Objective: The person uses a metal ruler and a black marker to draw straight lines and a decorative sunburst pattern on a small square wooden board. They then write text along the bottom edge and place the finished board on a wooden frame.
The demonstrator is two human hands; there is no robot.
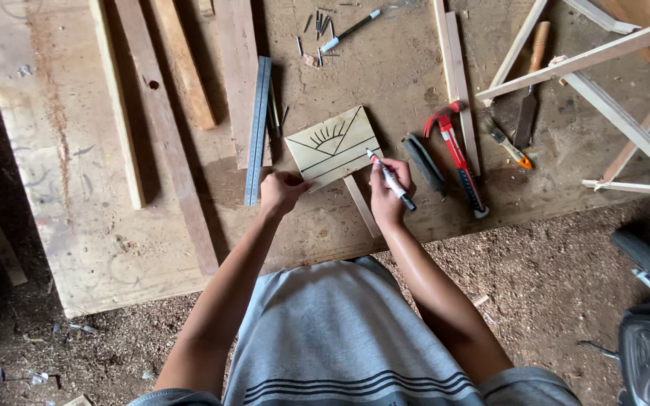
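Observation:
A small pale wooden plaque (332, 146) lies on the plywood board (77, 225), with black lines and a half-sun drawn on it. My left hand (281, 191) pinches its near left corner and holds it down. My right hand (387, 188) grips a white marker (390, 180) with a red band; its tip touches the plaque's right edge. A thin wooden strip (360, 204) sticks out from under the plaque between my hands.
A steel ruler (258, 129) lies left of the plaque. A red-handled hammer (457, 154), a dark chisel (423, 162) and a small brush (505, 140) lie to the right. Long planks sit at left, nails and a pen at the top, a slat frame (603, 53) at right.

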